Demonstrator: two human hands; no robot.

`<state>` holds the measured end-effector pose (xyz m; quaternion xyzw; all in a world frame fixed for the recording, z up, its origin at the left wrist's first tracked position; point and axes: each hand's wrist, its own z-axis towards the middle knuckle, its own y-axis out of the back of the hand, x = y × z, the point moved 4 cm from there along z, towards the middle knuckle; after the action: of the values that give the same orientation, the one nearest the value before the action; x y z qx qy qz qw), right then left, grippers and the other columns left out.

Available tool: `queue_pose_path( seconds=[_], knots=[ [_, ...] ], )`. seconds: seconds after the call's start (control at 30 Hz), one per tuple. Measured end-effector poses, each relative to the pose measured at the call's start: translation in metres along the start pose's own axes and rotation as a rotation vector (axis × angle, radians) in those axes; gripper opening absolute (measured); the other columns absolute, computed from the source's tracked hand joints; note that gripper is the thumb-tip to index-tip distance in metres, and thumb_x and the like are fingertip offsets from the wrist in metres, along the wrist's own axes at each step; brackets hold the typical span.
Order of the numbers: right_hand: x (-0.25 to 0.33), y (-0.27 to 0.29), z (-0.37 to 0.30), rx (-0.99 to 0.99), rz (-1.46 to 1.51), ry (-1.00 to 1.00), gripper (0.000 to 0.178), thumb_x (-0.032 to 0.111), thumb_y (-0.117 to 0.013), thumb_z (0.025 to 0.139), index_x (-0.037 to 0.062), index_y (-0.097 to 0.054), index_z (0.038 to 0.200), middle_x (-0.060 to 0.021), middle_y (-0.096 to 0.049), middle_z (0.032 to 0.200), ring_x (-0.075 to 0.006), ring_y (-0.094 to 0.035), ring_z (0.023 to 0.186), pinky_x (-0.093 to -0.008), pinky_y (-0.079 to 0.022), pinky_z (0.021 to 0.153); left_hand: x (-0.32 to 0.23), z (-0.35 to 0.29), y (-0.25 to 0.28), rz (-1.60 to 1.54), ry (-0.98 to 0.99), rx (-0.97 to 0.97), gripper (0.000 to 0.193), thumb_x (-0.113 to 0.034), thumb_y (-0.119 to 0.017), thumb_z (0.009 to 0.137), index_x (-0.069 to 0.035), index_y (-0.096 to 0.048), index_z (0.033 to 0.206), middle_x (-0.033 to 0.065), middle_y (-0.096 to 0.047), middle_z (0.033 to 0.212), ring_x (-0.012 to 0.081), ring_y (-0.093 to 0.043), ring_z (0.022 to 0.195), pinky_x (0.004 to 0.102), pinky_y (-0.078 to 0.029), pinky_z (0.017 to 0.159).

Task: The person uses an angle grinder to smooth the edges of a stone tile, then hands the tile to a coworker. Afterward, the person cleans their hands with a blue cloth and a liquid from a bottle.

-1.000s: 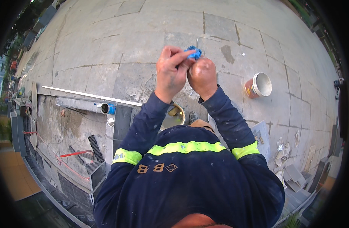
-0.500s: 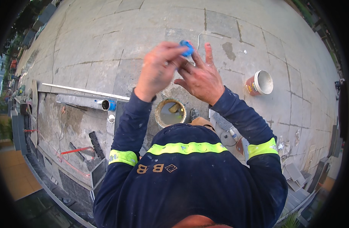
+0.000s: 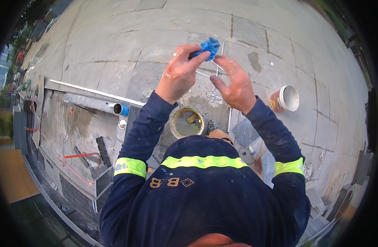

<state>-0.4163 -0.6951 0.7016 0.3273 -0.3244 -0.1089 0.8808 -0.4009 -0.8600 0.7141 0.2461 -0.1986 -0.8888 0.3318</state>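
A crumpled blue rag (image 3: 210, 48), loosely bunched, is held up in front of me between the thumb and fingers of my left hand (image 3: 180, 75). My right hand (image 3: 239, 87) is beside it, thumb and fingers apart, with its index fingertip close to the rag's lower edge; contact there cannot be made out. White residue marks the skin of my left hand. Below the hands, near my body, a round bucket (image 3: 172, 125) holds murky water with a yellowish sponge (image 3: 191, 118) in it.
To the right a whitish bucket with a red label (image 3: 277, 101) stands on the paving. Bent white rods (image 3: 218, 72) lie beyond my hands. At left are a long white strip (image 3: 94, 92), a blue-ended pipe (image 3: 122, 109), a red-handled tool (image 3: 80, 156) and black ridged pieces (image 3: 103, 151).
The blue rag has opened into a larger bunch and sits clear of my right fingers. My right hand has drawn away to the right and lower; my left hand has shifted slightly right.
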Motion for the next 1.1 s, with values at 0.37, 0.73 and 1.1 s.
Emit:
queue_pose_path(
  seconds=[0.37,0.73,1.1],
  knots=[
    [-0.019,-0.014,0.004,-0.130,1.468,-0.652,0.030,0.018,-0.042,0.099,-0.0050,-0.050,0.117,-0.0136,-0.060,0.111,-0.0248,-0.061,0.101,-0.0385,-0.048,0.092,-0.038,-0.024,0.008,0.210,-0.226,0.306,0.034,-0.011,-0.070,0.064,-0.014,-0.069,0.097,0.0016,-0.043,0.142,0.0249,-0.028,0.137,0.0449,-0.016,0.114],
    [-0.012,0.027,0.000,-0.265,0.869,-0.424,0.025,0.012,-0.053,0.094,-0.0034,-0.054,0.113,-0.0116,-0.062,0.105,-0.0258,-0.062,0.096,-0.0344,-0.051,0.084,-0.033,-0.021,0.020,0.168,-0.273,0.343,0.027,-0.008,-0.070,0.062,-0.008,-0.069,0.088,0.0052,-0.049,0.135,0.0254,-0.040,0.129,0.0425,-0.032,0.107],
    [0.048,-0.026,0.023,0.020,0.416,0.089,0.017,-0.002,-0.064,0.072,0.0032,-0.066,0.088,-0.0115,-0.068,0.085,-0.0270,-0.066,0.078,-0.0313,-0.053,0.069,-0.022,-0.049,0.000,0.005,-0.386,0.679,0.010,-0.015,-0.059,0.070,-0.005,-0.059,0.071,0.0070,-0.059,0.075,0.0225,-0.060,0.072,0.0351,-0.050,0.065]
  ],
)
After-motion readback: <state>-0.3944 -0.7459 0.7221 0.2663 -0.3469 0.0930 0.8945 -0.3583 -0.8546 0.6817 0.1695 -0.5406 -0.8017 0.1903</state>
